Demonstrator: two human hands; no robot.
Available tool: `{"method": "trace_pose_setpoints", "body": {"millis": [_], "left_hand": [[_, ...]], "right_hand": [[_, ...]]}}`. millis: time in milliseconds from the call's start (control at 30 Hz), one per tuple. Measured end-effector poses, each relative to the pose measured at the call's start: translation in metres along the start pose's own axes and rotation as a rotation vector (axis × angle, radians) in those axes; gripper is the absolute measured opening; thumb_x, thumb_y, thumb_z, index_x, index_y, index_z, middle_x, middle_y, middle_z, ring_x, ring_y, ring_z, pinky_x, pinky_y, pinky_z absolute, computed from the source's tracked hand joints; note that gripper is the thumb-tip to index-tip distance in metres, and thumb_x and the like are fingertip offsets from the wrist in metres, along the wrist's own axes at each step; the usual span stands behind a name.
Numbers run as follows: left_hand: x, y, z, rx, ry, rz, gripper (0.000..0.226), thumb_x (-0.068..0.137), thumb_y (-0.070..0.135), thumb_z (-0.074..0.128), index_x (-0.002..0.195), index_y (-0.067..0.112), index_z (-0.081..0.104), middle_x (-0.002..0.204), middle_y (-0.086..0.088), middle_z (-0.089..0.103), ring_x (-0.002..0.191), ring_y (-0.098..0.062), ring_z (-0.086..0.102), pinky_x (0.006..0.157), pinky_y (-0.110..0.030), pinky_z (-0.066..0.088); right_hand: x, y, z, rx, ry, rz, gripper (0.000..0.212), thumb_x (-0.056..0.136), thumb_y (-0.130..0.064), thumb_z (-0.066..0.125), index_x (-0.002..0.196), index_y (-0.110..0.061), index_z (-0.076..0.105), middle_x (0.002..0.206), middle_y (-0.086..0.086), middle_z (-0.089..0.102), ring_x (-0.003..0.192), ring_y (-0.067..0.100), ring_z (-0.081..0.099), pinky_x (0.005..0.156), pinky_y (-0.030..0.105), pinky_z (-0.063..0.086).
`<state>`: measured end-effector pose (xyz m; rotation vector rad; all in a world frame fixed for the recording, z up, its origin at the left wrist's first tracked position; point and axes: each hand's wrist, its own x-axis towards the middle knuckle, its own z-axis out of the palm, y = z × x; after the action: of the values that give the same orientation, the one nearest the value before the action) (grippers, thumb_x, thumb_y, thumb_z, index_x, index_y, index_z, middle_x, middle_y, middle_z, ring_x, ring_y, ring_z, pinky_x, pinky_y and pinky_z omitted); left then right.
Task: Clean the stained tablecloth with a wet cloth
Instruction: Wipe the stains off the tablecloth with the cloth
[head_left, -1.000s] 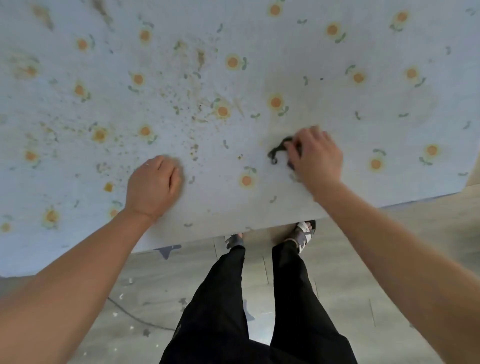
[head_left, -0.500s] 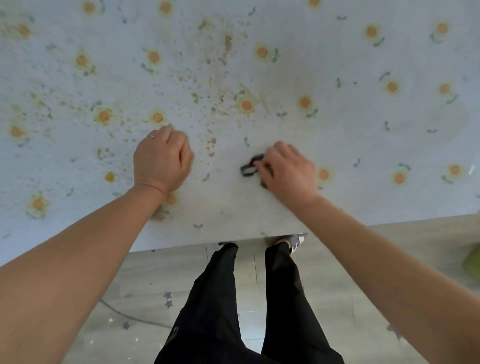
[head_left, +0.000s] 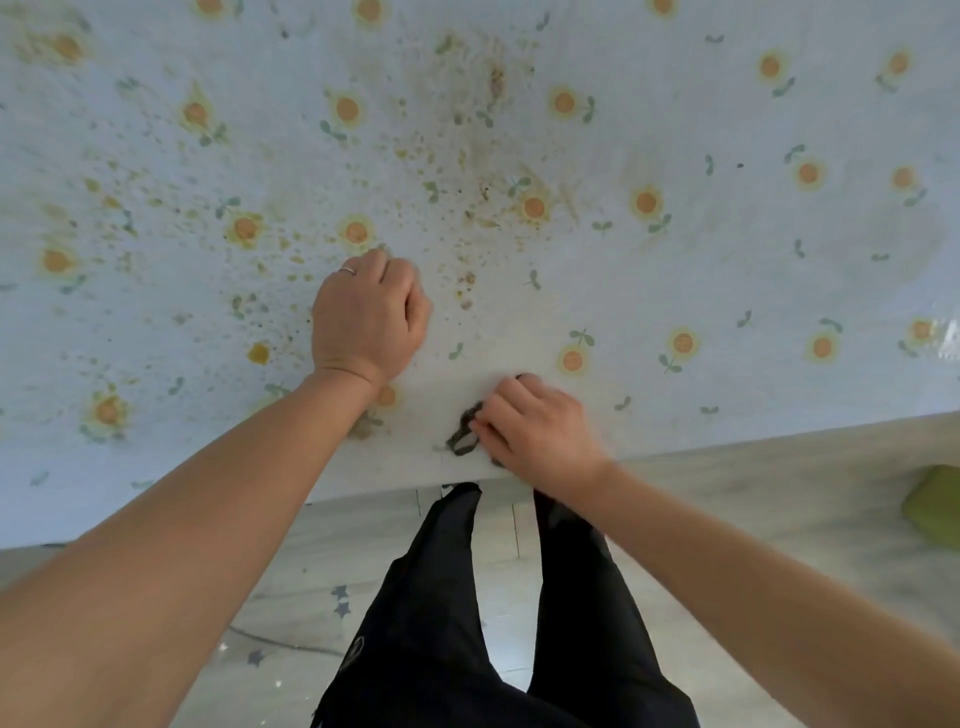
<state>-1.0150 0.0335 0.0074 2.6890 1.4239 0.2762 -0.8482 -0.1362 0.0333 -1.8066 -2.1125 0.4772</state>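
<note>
Head view looks down on a pale blue tablecloth (head_left: 727, 130) printed with small orange flowers, which fills the upper part of the picture. Its near edge hangs over a grey floor (head_left: 727, 519), where the person's black trousers (head_left: 441, 597) show below.

The left hand (head_left: 369, 317) is curled into a fist with its knuckles down on the tablecloth. Nothing shows inside it, and it seems to pin the fabric flat. The right hand (head_left: 535, 426), near the table edge, has its fingers bent over a small dark cloth (head_left: 464, 434), pinching and pressing it against the surface. Most of that cloth is hidden under the hand.

Brown and yellow stains (head_left: 467, 280) speckle the fabric just beyond and between both hands, and are thickest toward the middle.

The step looks like scrubbing, with much left to do. To do it well:
- Bear down with the left fist so the tablecloth cannot bunch.
- Work the dark cloth in short firm strokes from the clean edge into the specks.
- Turn the cloth to a fresh face once it loads up
</note>
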Motion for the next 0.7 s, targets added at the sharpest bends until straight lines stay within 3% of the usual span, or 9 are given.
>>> {"method": "trace_pose_setpoints", "body": {"millis": [67,167,233,267,333,433,533,600,700], "left_hand": [[0.000,-0.001,0.001,-0.007,0.021,0.008,0.017,0.092,0.019,0.051,0.079,0.010,0.056,0.074,-0.006,0.049,0.062,-0.022,0.035,0.053,-0.033,0.025],[0.000,0.000,0.002,-0.001,0.036,0.008,0.019,0.096,0.021,0.050,0.082,0.010,0.057,0.078,-0.008,0.052,0.064,-0.022,0.038,0.055,-0.033,0.025],[-0.002,-0.001,0.001,-0.005,0.036,0.004,0.018,0.095,0.021,0.051,0.083,0.009,0.058,0.078,-0.008,0.053,0.064,-0.022,0.038,0.054,-0.034,0.026],[-0.002,-0.001,0.002,-0.008,0.041,0.003,0.018,0.094,0.020,0.051,0.082,0.010,0.057,0.077,-0.008,0.052,0.063,-0.022,0.037,0.053,-0.034,0.026],[-0.001,-0.001,0.001,-0.026,0.045,0.010,0.016,0.092,0.018,0.053,0.078,0.010,0.055,0.074,-0.007,0.050,0.061,-0.022,0.037,0.052,-0.033,0.026],[0.001,-0.002,-0.001,-0.012,0.032,0.016,0.017,0.091,0.018,0.053,0.076,0.010,0.054,0.072,-0.007,0.050,0.059,-0.024,0.040,0.049,-0.033,0.027],[0.001,-0.002,-0.003,-0.029,0.019,0.020,0.019,0.092,0.019,0.053,0.075,0.011,0.055,0.071,-0.006,0.050,0.058,-0.024,0.042,0.048,-0.033,0.029],[0.000,-0.002,-0.003,-0.052,0.025,0.016,0.018,0.092,0.018,0.053,0.075,0.011,0.055,0.072,-0.005,0.050,0.059,-0.025,0.043,0.047,-0.033,0.031],[0.002,-0.003,-0.006,-0.079,-0.005,-0.012,0.021,0.094,0.020,0.053,0.075,0.013,0.055,0.068,-0.002,0.049,0.056,-0.022,0.043,0.046,-0.028,0.028]], "right_hand": [[0.022,0.046,-0.018,-0.110,0.109,0.126,0.019,0.094,-0.026,0.060,0.078,-0.015,0.062,0.081,0.004,0.058,0.073,0.025,0.058,0.052,0.034,0.044],[0.062,0.105,-0.049,-0.184,0.283,0.630,0.022,0.097,-0.037,0.051,0.095,-0.018,0.060,0.101,0.005,0.058,0.092,0.028,0.059,0.068,0.034,0.040],[0.073,0.105,-0.047,-0.179,0.409,0.935,0.023,0.100,-0.040,0.047,0.101,-0.018,0.056,0.108,0.002,0.056,0.098,0.025,0.056,0.070,0.033,0.037],[0.073,0.087,-0.039,-0.175,0.423,0.999,0.023,0.101,-0.040,0.047,0.101,-0.018,0.055,0.107,0.001,0.055,0.099,0.024,0.055,0.070,0.034,0.038],[0.059,0.028,-0.008,-0.117,0.364,0.901,0.024,0.099,-0.042,0.052,0.096,-0.018,0.055,0.100,0.000,0.054,0.092,0.022,0.052,0.067,0.037,0.044],[0.020,-0.051,0.026,-0.001,0.116,0.407,0.036,0.091,-0.047,0.066,0.077,-0.016,0.057,0.082,0.002,0.054,0.076,0.025,0.049,0.060,0.036,0.041],[0.012,-0.023,0.014,-0.016,-0.008,0.037,0.038,0.089,-0.045,0.070,0.069,-0.017,0.054,0.075,0.000,0.053,0.068,0.022,0.050,0.048,0.033,0.037],[0.034,0.026,-0.007,-0.112,0.054,0.082,0.034,0.091,-0.043,0.066,0.072,-0.018,0.055,0.077,0.000,0.054,0.069,0.022,0.053,0.047,0.029,0.037],[0.081,0.101,-0.050,-0.221,0.243,0.541,0.029,0.095,-0.046,0.054,0.081,-0.021,0.050,0.086,-0.005,0.049,0.079,0.023,0.055,0.061,0.029,0.032]]}}
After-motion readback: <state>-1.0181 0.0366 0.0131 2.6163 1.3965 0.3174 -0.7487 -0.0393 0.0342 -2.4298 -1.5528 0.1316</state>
